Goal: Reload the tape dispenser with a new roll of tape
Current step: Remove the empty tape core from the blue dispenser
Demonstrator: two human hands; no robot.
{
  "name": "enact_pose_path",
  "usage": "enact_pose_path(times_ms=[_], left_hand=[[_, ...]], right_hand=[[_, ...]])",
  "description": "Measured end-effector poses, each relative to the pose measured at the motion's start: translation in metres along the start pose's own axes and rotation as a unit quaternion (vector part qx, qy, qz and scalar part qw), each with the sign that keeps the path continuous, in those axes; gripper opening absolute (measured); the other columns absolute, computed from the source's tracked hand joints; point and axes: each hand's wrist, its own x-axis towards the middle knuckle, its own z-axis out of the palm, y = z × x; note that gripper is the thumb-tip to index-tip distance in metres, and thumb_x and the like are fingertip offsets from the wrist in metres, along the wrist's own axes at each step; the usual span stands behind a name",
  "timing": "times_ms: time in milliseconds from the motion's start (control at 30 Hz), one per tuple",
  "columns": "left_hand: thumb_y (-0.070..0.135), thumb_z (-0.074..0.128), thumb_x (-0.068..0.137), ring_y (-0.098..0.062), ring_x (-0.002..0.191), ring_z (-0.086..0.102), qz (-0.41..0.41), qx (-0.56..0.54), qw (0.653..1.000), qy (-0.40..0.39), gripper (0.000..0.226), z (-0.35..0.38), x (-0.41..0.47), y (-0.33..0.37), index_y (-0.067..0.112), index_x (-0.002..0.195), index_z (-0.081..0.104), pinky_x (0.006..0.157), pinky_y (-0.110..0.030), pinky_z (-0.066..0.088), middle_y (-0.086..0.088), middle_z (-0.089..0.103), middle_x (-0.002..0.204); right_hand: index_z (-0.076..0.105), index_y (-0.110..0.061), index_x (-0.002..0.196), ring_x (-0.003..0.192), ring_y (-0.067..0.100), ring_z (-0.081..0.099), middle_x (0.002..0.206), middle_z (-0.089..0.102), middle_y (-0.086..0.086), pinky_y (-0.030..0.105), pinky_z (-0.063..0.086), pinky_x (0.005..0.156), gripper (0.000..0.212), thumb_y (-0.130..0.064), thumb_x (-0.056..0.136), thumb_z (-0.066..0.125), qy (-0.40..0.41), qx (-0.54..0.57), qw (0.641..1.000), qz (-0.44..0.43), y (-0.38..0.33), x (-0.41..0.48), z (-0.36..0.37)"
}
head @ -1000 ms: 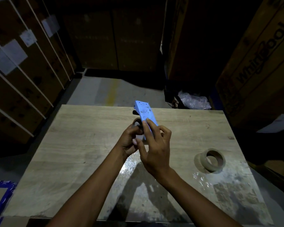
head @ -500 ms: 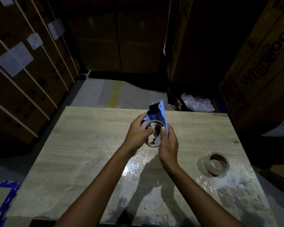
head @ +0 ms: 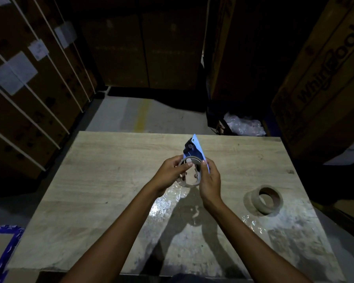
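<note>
Your right hand [head: 209,180] grips the blue tape dispenser [head: 196,149] above the wooden table [head: 110,180]. Your left hand [head: 170,173] pinches a ring [head: 189,172], maybe the empty core; it's dim. Pull it straight off. I count two rings: this one, and one tape roll [head: 267,199] lying at your right.

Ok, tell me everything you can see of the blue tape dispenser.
The dispenser is a thin, flat blue body, plastic by its look, with black parts near its upper tip. It is held above the table, tilted, tip pointing away. The right hand grips its lower edge; the left hand holds a pale ring against its face.
</note>
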Motion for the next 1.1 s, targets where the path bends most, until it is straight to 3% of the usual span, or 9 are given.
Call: enact_pose_path(times_ms=[100,200,367,567,634,700,767,967,1100], left_hand=[[0.026,0.066,0.093,-0.015,0.064,0.048,-0.051,0.01,0.998,0.027,0.021,0.0,0.002,-0.022,0.013,0.107,0.075,0.057,-0.024,0.041,0.009,0.057,0.065],[0.021,0.067,0.092,-0.016,0.059,0.047,-0.107,0.009,0.994,0.024,0.022,-0.002,0.005,-0.042,0.006,0.106,0.075,0.06,-0.027,0.045,0.002,0.054,0.069],[0.017,0.071,0.089,-0.024,0.069,0.049,-0.155,0.026,0.987,0.023,0.02,-0.003,0.009,-0.072,-0.001,0.099,0.075,0.062,-0.031,0.045,-0.014,0.054,0.078],[0.008,0.068,0.089,-0.009,0.042,0.056,-0.205,0.038,0.975,0.072,0.019,0.003,0.009,-0.104,-0.009,0.094,0.072,0.046,-0.023,0.048,-0.007,0.059,0.059],[0.005,0.068,0.087,-0.015,0.048,0.061,-0.213,0.042,0.973,0.083,0.009,0.006,0.008,-0.115,0.0,0.084,0.075,0.055,-0.033,0.054,-0.009,0.063,0.062],[0.002,0.068,0.083,-0.025,0.059,0.064,-0.216,0.047,0.97,0.103,0.014,0.009,0.007,-0.127,0.012,0.076,0.075,0.064,-0.043,0.055,-0.012,0.069,0.068],[0.002,0.071,0.079,-0.026,0.066,0.064,-0.213,0.063,0.967,0.121,0.019,0.011,0.007,-0.138,0.019,0.073,0.076,0.066,-0.042,0.054,-0.011,0.071,0.071],[-0.003,0.075,0.075,-0.037,0.082,0.074,-0.23,0.065,0.961,0.137,0.014,0.016,0.009,-0.168,0.009,0.08,0.079,0.076,-0.053,0.06,-0.018,0.076,0.082],[-0.007,0.074,0.075,-0.03,0.077,0.071,-0.23,0.064,0.96,0.149,0.016,0.02,0.01,-0.168,0.007,0.08,0.078,0.077,-0.05,0.059,-0.022,0.076,0.087]], right_hand=[[0.065,-0.027,0.111,0.084,0.018,0.067,0.095,0.071,0.001,0.039,0.054,0.077,0.023,-0.033,0.104,0.044,-0.007,-0.035,0.999,0.008,0.021,0.0,-0.004],[0.066,-0.025,0.112,0.09,0.018,0.067,0.097,0.071,-0.001,0.039,0.052,0.08,0.025,-0.035,0.103,0.045,-0.023,-0.069,0.997,0.016,0.044,0.001,-0.008],[0.068,-0.019,0.111,0.099,0.021,0.067,0.104,0.072,0.002,0.04,0.051,0.088,0.025,-0.03,0.102,0.048,-0.047,-0.067,0.994,0.07,0.078,0.002,-0.013],[0.068,-0.023,0.113,0.103,0.021,0.065,0.11,0.07,0.001,0.041,0.052,0.092,0.023,-0.026,0.101,0.049,-0.106,-0.093,0.983,0.117,0.105,0.0,-0.019],[0.071,-0.022,0.113,0.102,0.021,0.067,0.109,0.072,0.001,0.04,0.053,0.091,0.024,-0.023,0.1,0.05,-0.122,-0.094,0.98,0.128,0.112,0.0,-0.019],[0.074,-0.022,0.11,0.1,0.022,0.069,0.107,0.074,0.004,0.04,0.054,0.091,0.026,-0.017,0.097,0.052,-0.135,-0.086,0.976,0.148,0.12,0.001,-0.019],[0.077,-0.026,0.101,0.098,0.025,0.07,0.104,0.076,0.006,0.038,0.054,0.089,0.03,-0.009,0.094,0.053,-0.142,-0.072,0.973,0.166,0.126,0.0,-0.02],[0.074,-0.027,0.104,0.099,0.023,0.069,0.103,0.075,0.003,0.037,0.053,0.092,0.034,-0.005,0.095,0.05,-0.169,-0.086,0.967,0.17,0.138,-0.007,-0.026],[0.074,-0.033,0.102,0.1,0.02,0.069,0.104,0.076,-0.001,0.035,0.052,0.093,0.034,-0.009,0.093,0.052,-0.172,-0.101,0.966,0.163,0.141,-0.006,-0.028]])
